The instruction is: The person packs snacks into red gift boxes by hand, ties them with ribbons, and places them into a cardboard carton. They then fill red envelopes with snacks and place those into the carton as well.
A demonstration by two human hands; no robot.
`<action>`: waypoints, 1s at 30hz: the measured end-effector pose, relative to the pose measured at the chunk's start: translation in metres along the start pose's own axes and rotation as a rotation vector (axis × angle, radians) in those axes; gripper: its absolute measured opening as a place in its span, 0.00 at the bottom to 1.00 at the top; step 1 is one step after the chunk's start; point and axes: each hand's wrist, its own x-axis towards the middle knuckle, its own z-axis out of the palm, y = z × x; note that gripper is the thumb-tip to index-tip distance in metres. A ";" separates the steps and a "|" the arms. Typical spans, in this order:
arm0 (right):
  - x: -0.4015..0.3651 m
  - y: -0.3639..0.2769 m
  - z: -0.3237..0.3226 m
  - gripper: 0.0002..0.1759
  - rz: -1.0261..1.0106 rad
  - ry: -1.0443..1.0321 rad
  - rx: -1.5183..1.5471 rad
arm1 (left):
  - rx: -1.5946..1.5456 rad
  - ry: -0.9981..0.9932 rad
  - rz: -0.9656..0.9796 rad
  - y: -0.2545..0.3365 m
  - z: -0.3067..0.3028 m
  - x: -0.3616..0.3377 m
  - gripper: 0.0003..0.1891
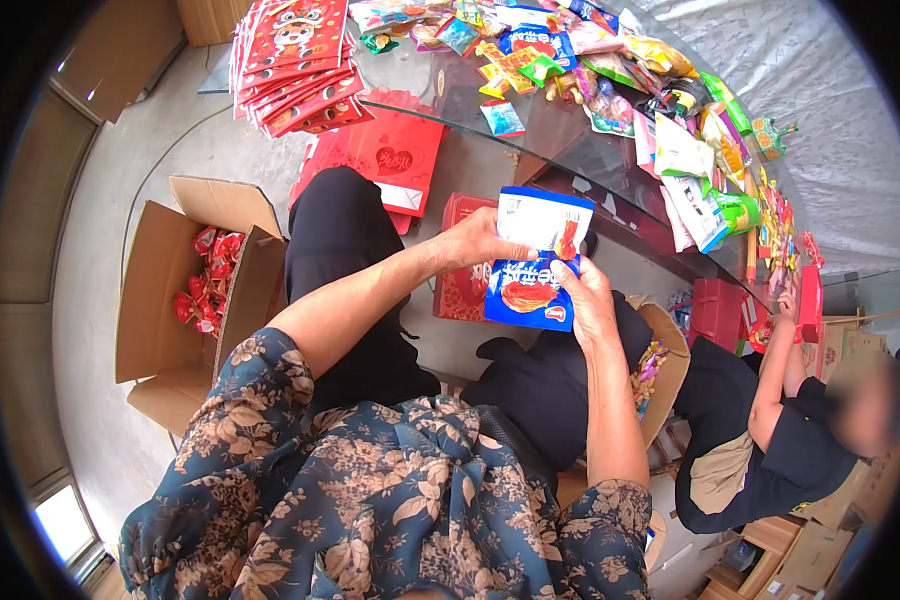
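Note:
Over my lap, both hands hold snack packets at the level of my knees. The nearer one is a blue snack packet [530, 297] with a picture of reddish food on its front. Directly above it lies a white-backed snack packet [542, 215] with blue ends, and the two meet under my thumbs. My left hand [475, 242] pinches them from the left, thumb across where they meet. From the right, my right hand [592, 300] grips them with its thumb on the blue front. Below and behind them is a red box [457, 262], partly covered.
A glass table [420, 85] bears many colourful snack packets [625, 60] and a stack of red printed bags [295, 60]. At left stands an open carton [155, 290] with red-wrapped sweets. Another carton [670, 340] is by my right arm. A co-worker [780, 430] sits at right.

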 end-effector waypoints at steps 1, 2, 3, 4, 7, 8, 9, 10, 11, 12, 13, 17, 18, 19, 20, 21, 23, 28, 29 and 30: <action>0.000 -0.001 0.001 0.15 -0.006 0.000 -0.012 | 0.006 0.006 0.009 0.000 0.000 0.000 0.27; 0.000 -0.002 0.002 0.16 -0.011 0.000 -0.023 | 0.007 0.009 0.000 0.000 0.000 0.000 0.27; -0.001 -0.003 0.002 0.16 -0.017 0.000 -0.035 | 0.008 0.011 -0.008 -0.001 0.000 0.000 0.27; -0.001 -0.004 0.004 0.16 -0.024 0.007 -0.038 | 0.009 0.013 -0.018 -0.001 0.000 0.000 0.27; 0.000 -0.004 0.006 0.16 -0.045 0.015 -0.037 | 0.008 -0.011 0.003 0.000 0.000 -0.001 0.26; 0.002 -0.001 0.004 0.16 -0.051 0.011 -0.030 | 0.008 -0.011 -0.011 0.001 0.000 -0.002 0.25; 0.002 -0.001 0.005 0.17 -0.057 0.007 -0.023 | 0.009 -0.011 -0.025 0.004 0.000 -0.002 0.25; 0.001 -0.003 0.006 0.17 -0.043 -0.013 -0.012 | 0.009 -0.011 -0.039 0.006 0.001 -0.003 0.25; -0.001 -0.006 0.007 0.18 -0.030 -0.032 -0.002 | -0.002 0.003 -0.019 0.006 0.001 -0.003 0.25; -0.003 -0.009 0.009 0.19 -0.017 -0.052 0.009 | -0.013 0.016 0.000 0.006 0.001 -0.003 0.25; -0.003 -0.007 0.010 0.19 -0.002 -0.052 0.009 | -0.022 0.029 0.020 0.006 0.001 -0.003 0.25; -0.002 -0.001 0.008 0.21 0.043 -0.043 0.032 | -0.056 0.038 0.081 0.004 0.002 -0.003 0.24; -0.002 0.000 0.010 0.20 0.048 -0.037 0.067 | -0.048 0.041 0.079 0.004 0.002 -0.003 0.24; -0.001 0.000 0.011 0.20 0.051 -0.031 0.102 | -0.040 0.044 0.078 0.004 0.002 -0.004 0.24; 0.000 0.001 0.010 0.19 0.068 -0.019 0.128 | -0.052 0.040 0.086 0.005 0.002 -0.005 0.24; 0.001 0.001 0.008 0.19 0.084 -0.007 0.154 | -0.063 0.037 0.093 0.006 0.002 -0.005 0.24; 0.002 0.001 0.004 0.19 0.114 0.008 0.206 | -0.058 0.035 0.119 0.004 0.002 -0.005 0.24; -0.003 -0.005 -0.002 0.24 0.184 -0.010 0.276 | -0.009 0.043 0.136 0.003 0.003 -0.006 0.23; -0.007 -0.009 0.000 0.23 0.206 -0.012 0.291 | -0.025 0.039 0.136 0.003 0.003 -0.006 0.23; -0.009 -0.011 0.001 0.22 0.195 -0.013 0.226 | -0.041 0.036 0.137 0.003 0.003 -0.006 0.23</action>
